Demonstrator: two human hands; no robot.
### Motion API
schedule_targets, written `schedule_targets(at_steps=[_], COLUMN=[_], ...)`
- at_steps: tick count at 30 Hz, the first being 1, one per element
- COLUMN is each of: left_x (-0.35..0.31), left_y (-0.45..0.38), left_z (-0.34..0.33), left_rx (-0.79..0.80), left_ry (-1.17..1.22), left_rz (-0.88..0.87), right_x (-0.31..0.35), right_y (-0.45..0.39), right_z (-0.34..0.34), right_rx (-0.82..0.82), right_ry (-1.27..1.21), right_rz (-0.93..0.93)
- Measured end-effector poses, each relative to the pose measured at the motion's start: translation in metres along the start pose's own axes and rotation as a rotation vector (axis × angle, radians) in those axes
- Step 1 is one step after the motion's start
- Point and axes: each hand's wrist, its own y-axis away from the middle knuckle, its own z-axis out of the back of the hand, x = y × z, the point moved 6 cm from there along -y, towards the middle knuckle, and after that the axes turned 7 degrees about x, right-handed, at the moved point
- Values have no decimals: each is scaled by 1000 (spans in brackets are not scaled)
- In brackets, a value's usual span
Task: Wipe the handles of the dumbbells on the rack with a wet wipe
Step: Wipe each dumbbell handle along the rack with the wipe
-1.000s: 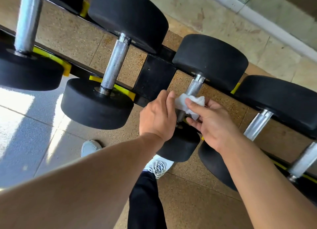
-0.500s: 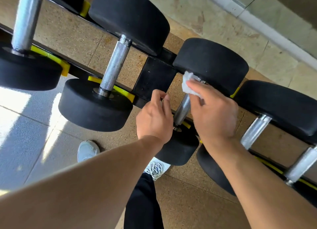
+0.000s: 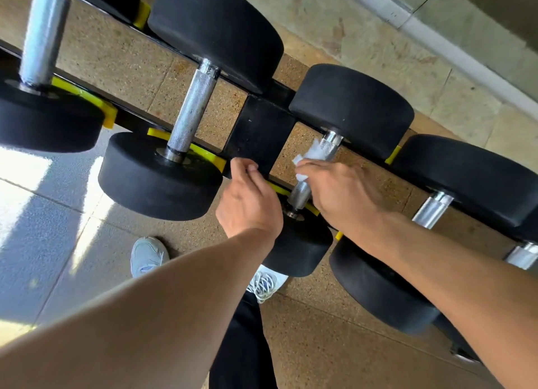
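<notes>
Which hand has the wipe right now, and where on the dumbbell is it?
The right hand holds the wet wipe wrapped on the middle of the dumbbell handle. The left hand holds nothing, fingers loosely curled beside it.

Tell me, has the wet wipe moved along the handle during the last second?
Yes. The wet wipe went up the handle toward the far weight head, then slightly back.

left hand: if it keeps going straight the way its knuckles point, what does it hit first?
Most likely the black rack upright: the left hand points up-frame at it, fingertips curled at its lower edge, maybe already touching. Depth is unclear. The wiped dumbbell handle lies to its right, off that line.
</notes>
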Motion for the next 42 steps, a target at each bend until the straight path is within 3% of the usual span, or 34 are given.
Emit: schedule_targets(at_steps=[7,8,11,13,15,17,23,25,27,30,32,35,38,40,42], left_x=[-2,-2,-2,0,0,-1,-2,-2,-1,0,0,-3,-4,-3,-3], left_y=[0,1,0,-1,-1,-1,1,1,0,-1,-2,0,0,0,0], left_z=[2,2,1,-1,-1,-1,0,0,-2,-2,-1,-1,-2,-3,-3], left_rx=[1,1,6,8,6,3,10,10,13,0,-7,-13,-14,-13,-13], left_ry=[21,24,31,30,27,30,9,0,-11,-13,-12,-17,-21,-21,-20], left_rz=[-15,-20,-21,-8,-5,-13,-14,-18,-18,-17,-21,-38,-50,-50,-52], right_x=[12,10,-2,-4,-4,-3,-2,-11,-27,-58,-41,-7,12,30,33], right_y=[31,30,16,5,1,16,60,68,71,65,55,44,52,60,60], right_z=[-27,-20,26,27,2,-15,-52,-47,-39,-33,-48,-64,-38,-17,-8], right_rx=[329,284,-210,-272,-119,-62,298,412,442,108,122,300,255,218,273], right_ry=[-558,-563,-333,-120,-36,-129,-882,-968,-933,-849,-972,-856,-601,-423,-440], right_rz=[-40,-27,66,67,56,97,-117,-154,-215,-570,-703,-660,-575,-422,-293])
